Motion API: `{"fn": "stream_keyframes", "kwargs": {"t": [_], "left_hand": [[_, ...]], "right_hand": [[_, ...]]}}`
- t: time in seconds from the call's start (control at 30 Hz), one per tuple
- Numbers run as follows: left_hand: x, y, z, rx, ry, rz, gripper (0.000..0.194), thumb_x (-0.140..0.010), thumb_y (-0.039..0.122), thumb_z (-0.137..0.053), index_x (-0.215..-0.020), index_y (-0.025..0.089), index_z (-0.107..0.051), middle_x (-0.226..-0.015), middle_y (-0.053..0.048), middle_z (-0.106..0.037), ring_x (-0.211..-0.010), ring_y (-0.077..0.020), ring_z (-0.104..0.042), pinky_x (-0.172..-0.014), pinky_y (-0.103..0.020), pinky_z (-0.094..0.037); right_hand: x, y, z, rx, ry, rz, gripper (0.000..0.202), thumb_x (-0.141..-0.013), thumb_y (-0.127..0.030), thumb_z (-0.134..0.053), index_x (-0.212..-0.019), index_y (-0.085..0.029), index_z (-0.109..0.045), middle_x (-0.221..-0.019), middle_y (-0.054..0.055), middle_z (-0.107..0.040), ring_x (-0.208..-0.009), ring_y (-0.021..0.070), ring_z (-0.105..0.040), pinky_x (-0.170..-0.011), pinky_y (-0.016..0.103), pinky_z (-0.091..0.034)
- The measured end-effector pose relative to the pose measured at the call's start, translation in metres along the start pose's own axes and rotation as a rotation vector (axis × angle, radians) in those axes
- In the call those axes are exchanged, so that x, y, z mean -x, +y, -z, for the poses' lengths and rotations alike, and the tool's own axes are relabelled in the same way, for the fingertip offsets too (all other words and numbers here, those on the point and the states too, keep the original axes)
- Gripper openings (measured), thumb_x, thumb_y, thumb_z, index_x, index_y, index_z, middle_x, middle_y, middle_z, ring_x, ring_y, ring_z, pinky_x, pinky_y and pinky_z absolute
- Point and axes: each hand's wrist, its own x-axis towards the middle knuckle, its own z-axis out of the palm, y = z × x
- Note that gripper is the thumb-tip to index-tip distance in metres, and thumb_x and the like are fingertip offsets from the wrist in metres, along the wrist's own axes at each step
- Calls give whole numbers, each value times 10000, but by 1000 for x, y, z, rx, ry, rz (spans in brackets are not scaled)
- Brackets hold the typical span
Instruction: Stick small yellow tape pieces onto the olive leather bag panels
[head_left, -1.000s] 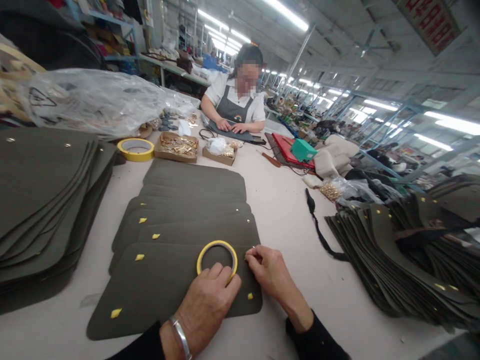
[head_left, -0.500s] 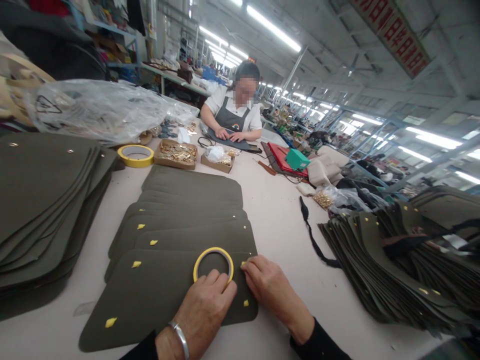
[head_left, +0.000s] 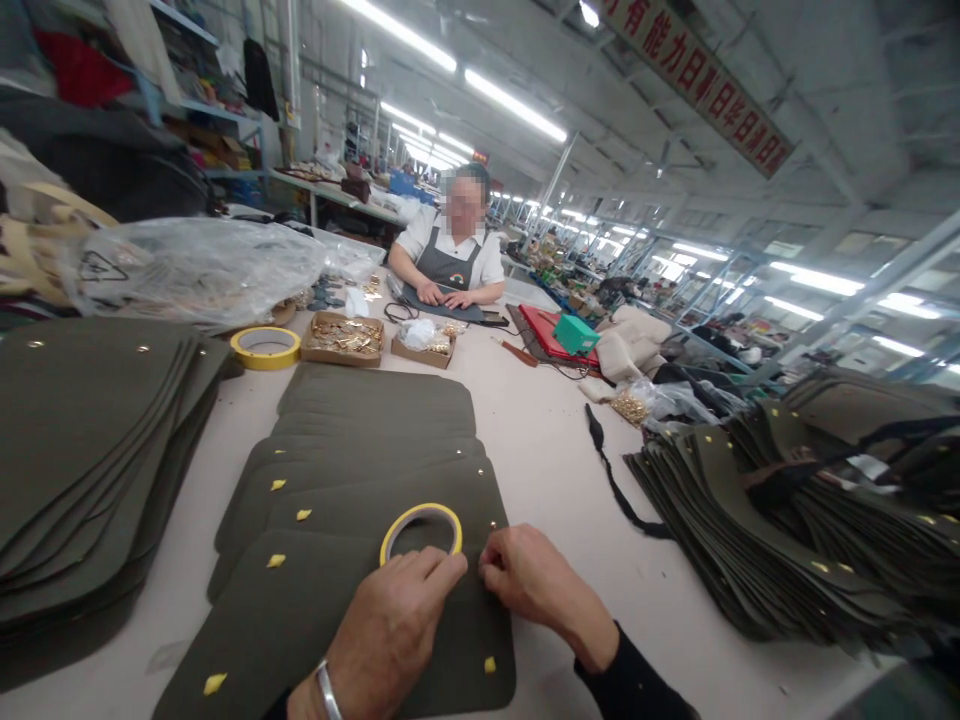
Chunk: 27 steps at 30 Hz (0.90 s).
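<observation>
My left hand [head_left: 394,622], with a silver bracelet at the wrist, is closed around the near edge of a yellow tape roll [head_left: 421,510]. The roll is tilted up over the front dark green panel [head_left: 322,620]. My right hand [head_left: 529,575] is closed near that panel's right edge, fingertips pinched; what they hold, if anything, is hidden. Small yellow tape pieces [head_left: 215,684] stick to the panels. More dark green panels [head_left: 382,400] overlap behind, some with small metal studs [head_left: 481,472].
Large green panels [head_left: 82,430] are stacked at the left, more [head_left: 720,510] at the right. Behind are another yellow roll [head_left: 265,346], a box of metal parts [head_left: 343,338] and a green box [head_left: 575,335]. A person [head_left: 454,245] works across the table. A black strap [head_left: 619,480] lies right.
The view has tilted, so most things appear lower. My right hand has drawn slightly down, and the stud near it now shows uncovered. My left hand still grips the tape roll.
</observation>
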Motion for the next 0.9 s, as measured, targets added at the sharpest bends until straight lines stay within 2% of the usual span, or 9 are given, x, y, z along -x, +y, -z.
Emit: {"fn": "stream_keyframes", "kwargs": {"t": [0.03,0.1,0.23,0.37,0.53,0.67,0.77,0.83,0.9], "left_hand": [[0,-1,4,53,65,-13,251,-907,100,-408,-1036,218,-588,-850,-13,-684,-734,-147,-650,-679,-247,-538],[-1,-1,12,126,138,-15,264,-944,172,-408,-1159,225,-552,-934,-15,-712,-791,-125,-681,-710,-205,-550],[-2,7,21,139,128,21,425,-959,213,-410,-1383,225,-377,-1126,-36,-701,-927,-118,-693,-785,-192,-557],[-2,14,22,80,148,-20,395,-968,204,-378,-1362,185,-384,-1143,-63,-699,-916,-125,-701,-788,-200,-561],[-1,19,20,7,137,-5,295,-976,227,-361,-1241,168,-476,-979,-59,-735,-775,-141,-711,-694,-217,-564],[-3,22,19,36,9,51,233,-973,204,-343,-976,222,-575,-823,-4,-709,-697,-129,-688,-621,-201,-526],[-6,23,18,2,-34,73,251,-962,190,-348,-859,225,-575,-732,9,-655,-638,-131,-654,-573,-210,-487],[-10,22,16,-32,-37,49,262,-950,167,-348,-825,221,-571,-698,8,-616,-608,-137,-623,-544,-225,-460],[-13,23,13,-52,-15,-1,268,-941,142,-343,-807,213,-564,-683,4,-585,-597,-143,-594,-538,-239,-442]], "right_hand": [[6,0,1,-55,17,12,154,-751,-134,-564,-716,-185,-705,-683,38,-716,-646,166,-655,-571,229,-406],[18,-3,1,-215,146,43,166,-779,-128,-551,-786,-187,-706,-721,25,-711,-662,149,-644,-605,221,-430],[34,-16,-5,-502,438,226,199,-854,-125,-512,-959,-192,-668,-841,25,-692,-708,129,-622,-683,227,-476],[37,-27,-9,-426,531,415,176,-864,-107,-502,-957,-195,-624,-867,49,-668,-789,158,-610,-727,265,-492],[33,-23,-18,-274,624,504,157,-859,-77,-480,-879,-185,-592,-783,50,-649,-742,169,-591,-700,279,-495],[33,-18,-29,-207,713,482,163,-825,-61,-485,-799,-184,-589,-692,37,-619,-647,160,-564,-625,269,-472],[35,-18,-32,-280,739,426,170,-791,-69,-495,-789,-180,-623,-657,25,-616,-618,151,-573,-602,259,-462],[35,-21,-30,-418,699,292,155,-774,-96,-516,-745,-179,-643,-630,14,-622,-570,137,-571,-561,243,-453],[33,-20,-28,-657,591,93,129,-767,-145,-544,-693,-176,-645,-574,-1,-619,-505,123,-566,-498,222,-440]]}}
